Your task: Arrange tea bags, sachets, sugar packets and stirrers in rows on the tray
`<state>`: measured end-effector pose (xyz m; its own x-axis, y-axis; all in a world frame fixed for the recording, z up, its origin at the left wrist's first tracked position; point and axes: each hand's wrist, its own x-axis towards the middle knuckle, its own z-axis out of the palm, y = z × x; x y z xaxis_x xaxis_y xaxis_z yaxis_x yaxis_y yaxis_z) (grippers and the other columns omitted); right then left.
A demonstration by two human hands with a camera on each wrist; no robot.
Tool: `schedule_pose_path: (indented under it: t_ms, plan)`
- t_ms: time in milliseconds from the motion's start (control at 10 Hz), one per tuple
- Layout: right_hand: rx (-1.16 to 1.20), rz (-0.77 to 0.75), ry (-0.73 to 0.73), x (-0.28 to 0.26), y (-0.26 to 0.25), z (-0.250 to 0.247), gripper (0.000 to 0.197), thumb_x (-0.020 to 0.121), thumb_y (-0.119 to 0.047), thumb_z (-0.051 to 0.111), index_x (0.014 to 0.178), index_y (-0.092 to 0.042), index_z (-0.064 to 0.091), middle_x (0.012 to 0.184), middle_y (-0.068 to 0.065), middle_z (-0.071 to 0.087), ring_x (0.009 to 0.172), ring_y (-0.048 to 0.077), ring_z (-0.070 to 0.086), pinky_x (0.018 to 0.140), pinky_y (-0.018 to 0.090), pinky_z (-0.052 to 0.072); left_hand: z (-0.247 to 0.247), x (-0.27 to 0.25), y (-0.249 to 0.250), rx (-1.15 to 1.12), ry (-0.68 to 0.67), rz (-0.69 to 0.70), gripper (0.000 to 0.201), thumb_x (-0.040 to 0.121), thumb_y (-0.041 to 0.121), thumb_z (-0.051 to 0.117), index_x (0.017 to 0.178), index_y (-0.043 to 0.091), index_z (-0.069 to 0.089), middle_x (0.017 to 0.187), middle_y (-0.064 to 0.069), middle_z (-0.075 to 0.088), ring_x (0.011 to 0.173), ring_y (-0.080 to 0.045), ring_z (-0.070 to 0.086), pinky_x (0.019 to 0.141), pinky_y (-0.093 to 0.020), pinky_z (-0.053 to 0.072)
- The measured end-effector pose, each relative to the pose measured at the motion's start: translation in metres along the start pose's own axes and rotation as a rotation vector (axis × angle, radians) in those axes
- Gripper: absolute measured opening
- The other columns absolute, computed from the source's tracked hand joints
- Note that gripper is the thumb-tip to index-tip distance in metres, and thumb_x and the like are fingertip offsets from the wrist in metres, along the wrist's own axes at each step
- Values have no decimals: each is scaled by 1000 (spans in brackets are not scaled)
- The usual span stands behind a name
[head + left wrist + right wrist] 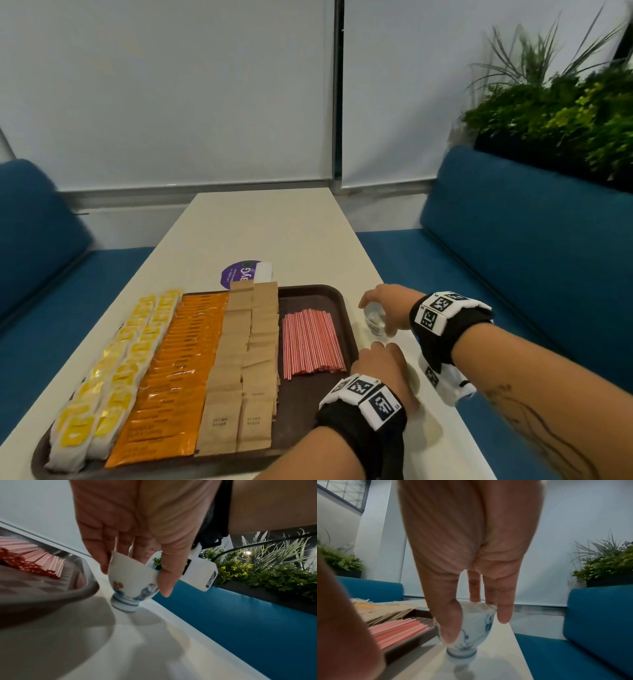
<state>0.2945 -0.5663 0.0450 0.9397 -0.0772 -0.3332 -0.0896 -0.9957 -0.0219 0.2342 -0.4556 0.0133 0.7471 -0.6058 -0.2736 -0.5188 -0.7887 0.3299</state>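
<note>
- Left hand [378, 363], forearm reaching forward over the near right tray corner, points down and grips a cup [132, 580] by the rim with thumb and fingers.
- Right hand [385, 308], farther out, also points down, fingertips pinching a second cup [471, 635] by its rim.
- Both wrists carry black bands with white marker blocks.
- The right forearm is tattooed.
</note>
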Motion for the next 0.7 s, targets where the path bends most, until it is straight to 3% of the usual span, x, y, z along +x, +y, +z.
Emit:
schedule_pose_path:
  t_ms: [200,400,500,700]
  plan:
    - [12,-50,-9,16,0,9,71,76,-3,73,137,-26,45,137,3,49,124,25,48,103,36,43,3,4,0,-25,31,-18,65,78,33,71,128,7,39,126,-14,45,117,-32,48,92,-41,42]
    - [145,-10,40,5,2,9,88,73,-12,79,145,-27,31,147,1,40,133,23,39,110,35,35,5,-6,-4,26,47,-53,90,70,50,73,136,10,26,130,-11,39,120,-30,42,96,-43,38]
    - [295,-1,131,-18,5,7,85,77,-16,76,146,-26,28,151,-2,33,137,19,34,110,31,30,-5,-23,-11,16,44,-62,89,69,55,72,134,11,30,131,-9,39,121,-28,42,95,-41,39]
    - [593,-15,311,-95,-3,11,65,85,-23,69,140,-32,35,144,-9,37,132,12,37,105,24,32,-32,-102,-44,-290,80,-51,67,75,45,71,131,25,41,131,5,46,119,-17,48,101,-35,40]
